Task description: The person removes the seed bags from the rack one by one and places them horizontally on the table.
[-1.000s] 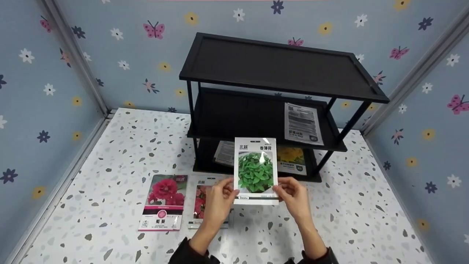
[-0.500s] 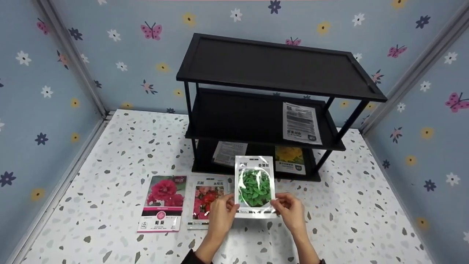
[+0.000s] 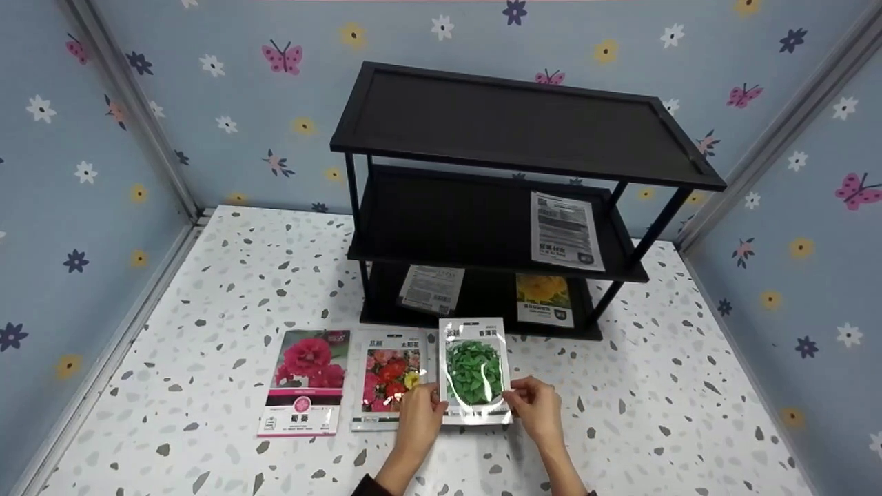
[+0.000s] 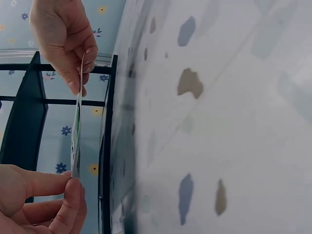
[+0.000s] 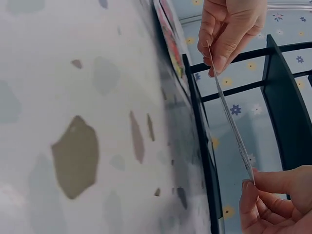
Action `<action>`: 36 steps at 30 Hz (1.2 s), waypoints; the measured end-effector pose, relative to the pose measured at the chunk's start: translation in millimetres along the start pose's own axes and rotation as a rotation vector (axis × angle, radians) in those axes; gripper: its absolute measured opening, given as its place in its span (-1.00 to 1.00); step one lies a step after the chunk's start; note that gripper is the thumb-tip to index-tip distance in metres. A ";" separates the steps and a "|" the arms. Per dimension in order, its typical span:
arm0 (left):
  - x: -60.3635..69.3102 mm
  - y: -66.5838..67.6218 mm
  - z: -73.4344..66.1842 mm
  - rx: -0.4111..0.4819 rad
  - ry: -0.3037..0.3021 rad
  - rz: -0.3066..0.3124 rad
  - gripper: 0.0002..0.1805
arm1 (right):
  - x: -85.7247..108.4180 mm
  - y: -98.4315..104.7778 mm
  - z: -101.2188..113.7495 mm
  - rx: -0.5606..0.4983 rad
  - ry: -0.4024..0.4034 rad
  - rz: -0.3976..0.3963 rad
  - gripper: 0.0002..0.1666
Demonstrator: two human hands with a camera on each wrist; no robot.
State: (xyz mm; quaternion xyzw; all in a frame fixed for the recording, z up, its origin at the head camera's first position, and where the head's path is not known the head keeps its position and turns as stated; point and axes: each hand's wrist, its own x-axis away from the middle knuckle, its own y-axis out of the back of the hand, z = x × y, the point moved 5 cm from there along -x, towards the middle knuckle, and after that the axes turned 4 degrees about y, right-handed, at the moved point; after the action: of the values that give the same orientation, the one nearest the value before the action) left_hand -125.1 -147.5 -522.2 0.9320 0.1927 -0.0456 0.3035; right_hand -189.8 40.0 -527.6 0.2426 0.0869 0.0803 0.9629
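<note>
Both hands hold a seed packet [image 3: 475,372] with a green leafy plant on its front. My left hand [image 3: 418,418] pinches its lower left edge, and my right hand [image 3: 538,412] pinches its lower right edge. Edge-on in the left wrist view, the packet [image 4: 77,129] stands apart from the tabletop, between the left hand [image 4: 41,200] below and the right hand [image 4: 63,41] above. A packet with red and pink flowers [image 3: 389,379] lies just left, partly covered by my left hand. Farther left lies a packet with a magenta bloom [image 3: 303,382].
A black three-tier shelf [image 3: 524,124] stands behind the hands. Its middle tier bears a packet showing printed text [image 3: 566,231]. On the bottom tier lie another text-side packet [image 3: 433,288] and a yellow-flower packet [image 3: 544,300]. Patterned walls enclose the speckled tabletop [image 3: 654,406].
Both hands have brought the green-plant packet down and toward me, from in front of the shelf to low beside the red-flower packet. The other packets stay in place.
</note>
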 end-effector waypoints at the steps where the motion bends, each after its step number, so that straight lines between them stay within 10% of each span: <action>1: 0.3 -0.8 0.8 -0.011 -0.001 -0.001 -0.79 | 0.3 -0.8 -1.0 0.013 -0.001 0.001 -0.85; 36: 6.1 -5.0 3.5 -0.113 -0.008 0.022 -0.77 | 0.4 -15.8 -15.2 0.189 -0.040 0.062 -0.88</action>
State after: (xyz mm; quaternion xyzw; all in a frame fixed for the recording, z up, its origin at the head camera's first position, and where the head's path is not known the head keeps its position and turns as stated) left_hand -121.3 -143.8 -529.0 0.9152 0.1833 -0.0349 0.3571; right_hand -190.8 33.2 -548.4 0.3365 0.0672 0.0964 0.9343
